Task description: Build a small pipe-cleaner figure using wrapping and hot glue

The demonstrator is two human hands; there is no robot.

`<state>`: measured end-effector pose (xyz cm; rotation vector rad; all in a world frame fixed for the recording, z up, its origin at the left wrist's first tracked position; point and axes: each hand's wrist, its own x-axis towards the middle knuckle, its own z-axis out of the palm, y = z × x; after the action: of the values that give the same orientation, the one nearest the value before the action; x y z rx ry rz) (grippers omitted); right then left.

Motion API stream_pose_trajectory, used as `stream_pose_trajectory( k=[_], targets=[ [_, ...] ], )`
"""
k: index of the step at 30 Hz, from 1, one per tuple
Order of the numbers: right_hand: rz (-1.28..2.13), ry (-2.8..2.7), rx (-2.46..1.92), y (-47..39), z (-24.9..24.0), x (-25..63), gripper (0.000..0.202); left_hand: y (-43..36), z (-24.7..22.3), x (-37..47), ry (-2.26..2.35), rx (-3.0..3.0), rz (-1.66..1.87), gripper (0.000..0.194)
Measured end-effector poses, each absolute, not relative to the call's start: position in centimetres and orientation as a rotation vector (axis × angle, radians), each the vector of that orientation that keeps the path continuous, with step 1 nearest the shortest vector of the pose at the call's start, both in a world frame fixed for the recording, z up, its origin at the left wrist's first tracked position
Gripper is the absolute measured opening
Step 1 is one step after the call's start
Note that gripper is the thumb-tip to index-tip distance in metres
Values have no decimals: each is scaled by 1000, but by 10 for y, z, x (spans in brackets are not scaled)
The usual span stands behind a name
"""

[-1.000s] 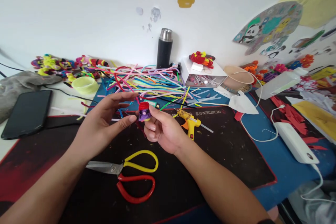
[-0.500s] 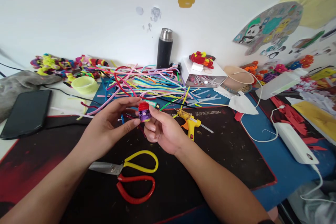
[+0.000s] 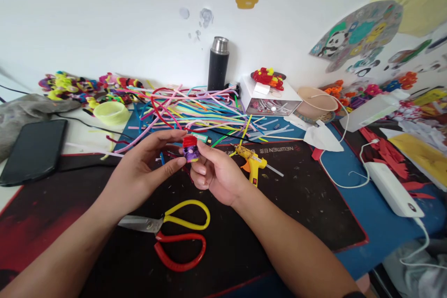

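Note:
Between my two hands is a small pipe-cleaner figure (image 3: 191,150), red on top and purple below with a bit of yellow at its base. My right hand (image 3: 219,172) pinches its right side between thumb and curled fingers. From the left, the thumb and fingertips of my left hand (image 3: 139,167) close on the figure too. Below the hands, scissors (image 3: 162,230) with one yellow and one red handle lie on the black desk mat (image 3: 300,214). To the right of my right hand rests a yellow glue gun (image 3: 252,163) with a clear glue stick in its back.
Behind the hands spreads a pile of coloured pipe cleaners (image 3: 195,109). A black thermos (image 3: 219,65) and a white box (image 3: 268,95) stand by the wall. A phone (image 3: 33,151) lies at left, a white power bank (image 3: 396,191) with cables at right.
The figure is turned very slightly in the fingers. Both hands keep nearly the same place, and the camera view has shifted a little.

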<state>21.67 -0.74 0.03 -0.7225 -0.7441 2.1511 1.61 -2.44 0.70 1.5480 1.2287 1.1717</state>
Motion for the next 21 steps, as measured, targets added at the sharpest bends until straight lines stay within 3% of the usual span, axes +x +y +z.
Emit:
stream_pose_trajectory(
  k=[12,21],
  targets=[
    [2151,-740,-700,-8,0,217,49,-25,10,15,1148,1489,1177,46],
    [2143,-737,-680,-9,-5,215,55,-26,11,25,1075,1117,1211,44]
  ],
)
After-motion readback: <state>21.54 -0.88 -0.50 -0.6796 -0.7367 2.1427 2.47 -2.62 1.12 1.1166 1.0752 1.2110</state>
